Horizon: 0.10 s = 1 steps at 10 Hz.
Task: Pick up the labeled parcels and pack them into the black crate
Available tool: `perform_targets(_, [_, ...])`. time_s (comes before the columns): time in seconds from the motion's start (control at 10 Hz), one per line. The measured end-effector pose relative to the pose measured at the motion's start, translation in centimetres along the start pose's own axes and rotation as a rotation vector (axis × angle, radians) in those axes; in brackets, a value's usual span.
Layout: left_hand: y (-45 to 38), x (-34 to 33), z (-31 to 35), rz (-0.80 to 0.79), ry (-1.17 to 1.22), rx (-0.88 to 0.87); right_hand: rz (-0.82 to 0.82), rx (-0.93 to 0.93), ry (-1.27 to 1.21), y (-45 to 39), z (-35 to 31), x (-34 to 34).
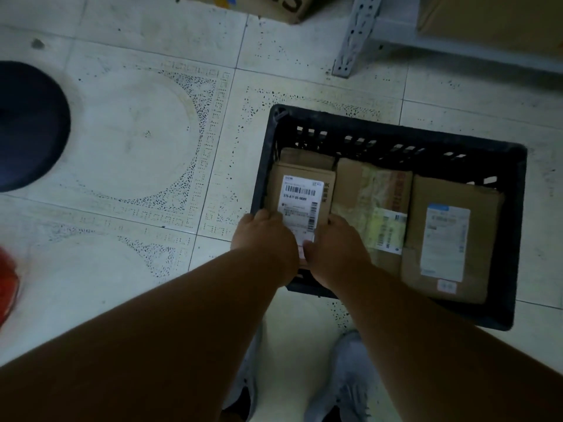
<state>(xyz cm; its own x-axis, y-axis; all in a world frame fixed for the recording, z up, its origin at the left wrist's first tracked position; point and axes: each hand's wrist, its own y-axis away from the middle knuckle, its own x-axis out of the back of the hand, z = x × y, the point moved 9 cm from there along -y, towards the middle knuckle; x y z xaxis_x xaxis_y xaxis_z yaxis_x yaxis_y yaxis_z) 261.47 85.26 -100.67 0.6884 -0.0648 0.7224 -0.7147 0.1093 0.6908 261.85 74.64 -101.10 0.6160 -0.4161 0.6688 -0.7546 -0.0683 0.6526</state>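
Hands (301,242) grip flat cardboard parcel (301,190).

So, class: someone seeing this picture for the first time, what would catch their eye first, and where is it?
Two bare forearms reach from the bottom edge to the black crate right of centre, left hand and right hand gripping the near end of the white-labelled parcel at its left side. Two more parcels lie beside it. A dark round object sits at the left edge.
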Motion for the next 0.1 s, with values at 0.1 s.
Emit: perform_targets(0.1, [-0.57, 2.19, -0.03, 0.046, 0.04, 0.005, 0.054, -0.027, -0.028, 0.19, -0.54, 2.44])
